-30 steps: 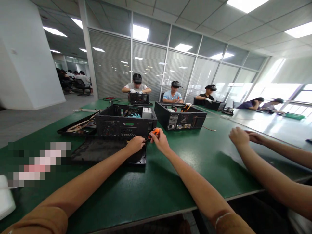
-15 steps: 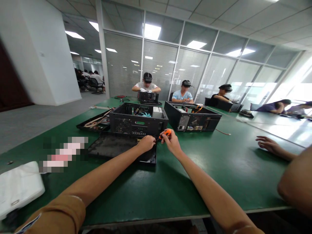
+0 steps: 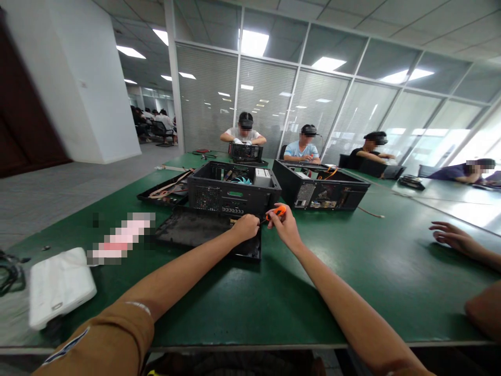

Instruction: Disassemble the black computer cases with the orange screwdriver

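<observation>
In my right hand (image 3: 288,230) is a screwdriver (image 3: 278,211) with an orange and black handle, its shaft pointing left. The fingers of my left hand (image 3: 246,228) are closed by the shaft's tip; what they pinch, if anything, is hidden. Beneath my left hand lies a black computer case side panel (image 3: 183,232), flat on the green table. Just behind the panel a black computer case (image 3: 211,194) lies with its top side open. A light blue fan (image 3: 241,180) and a grey boxy unit (image 3: 263,176) show inside it.
A second black computer case (image 3: 329,193) stands right of the first. To the left are a black tray-like panel with cables (image 3: 168,190) and a white device (image 3: 60,287). At the right edge, a neighbour's hand (image 3: 454,237) hovers over the green table (image 3: 352,292).
The view has swung slightly left, so everything sits further right in the picture. Both hands keep nearly the same pose by the panel, the screwdriver still in my right hand.
</observation>
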The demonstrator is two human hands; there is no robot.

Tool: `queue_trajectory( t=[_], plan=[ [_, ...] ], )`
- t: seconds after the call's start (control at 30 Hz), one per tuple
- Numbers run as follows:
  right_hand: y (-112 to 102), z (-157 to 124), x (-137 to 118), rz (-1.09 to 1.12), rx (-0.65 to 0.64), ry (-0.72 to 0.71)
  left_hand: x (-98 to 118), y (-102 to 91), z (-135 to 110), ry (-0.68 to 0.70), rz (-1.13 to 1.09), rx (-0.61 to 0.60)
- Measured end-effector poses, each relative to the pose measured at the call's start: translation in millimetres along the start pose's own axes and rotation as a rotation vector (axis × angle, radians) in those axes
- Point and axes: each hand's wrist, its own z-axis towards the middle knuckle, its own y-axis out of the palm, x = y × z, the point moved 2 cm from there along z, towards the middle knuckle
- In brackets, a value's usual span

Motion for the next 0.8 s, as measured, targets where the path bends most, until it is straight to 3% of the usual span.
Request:
queue_trajectory(
  t=[0.17, 0.37, 0.47, 0.6, 0.8],
  plan=[
    [-2.9, -0.5, -2.0, 0.014, -0.074, -0.033, 1.3, 0.6, 0.4, -0.009, 0.007, 0.01],
    [-5.4, 2.9, 1.3, -0.05, -0.016, 0.009, -0.1, 3.6, 1.2, 0.012, 0.04, 0.031],
    [-5.2, 2.2, 3.1, -0.001, 0.015, 0.004, -0.7, 3.5, 0.7, 0.008, 0.053, 0.031],
    [-4.0, -0.4, 1.0, 0.115, -0.04, -0.023, -0.8, 3.5, -0.1, 0.013, 0.043, 0.028],
    [-3.5, 1.7, 2.4, 0.125, -0.008, -0.004, 0.3, 2.1, -1.1, 0.011, 0.03, 0.027]
  ],
)
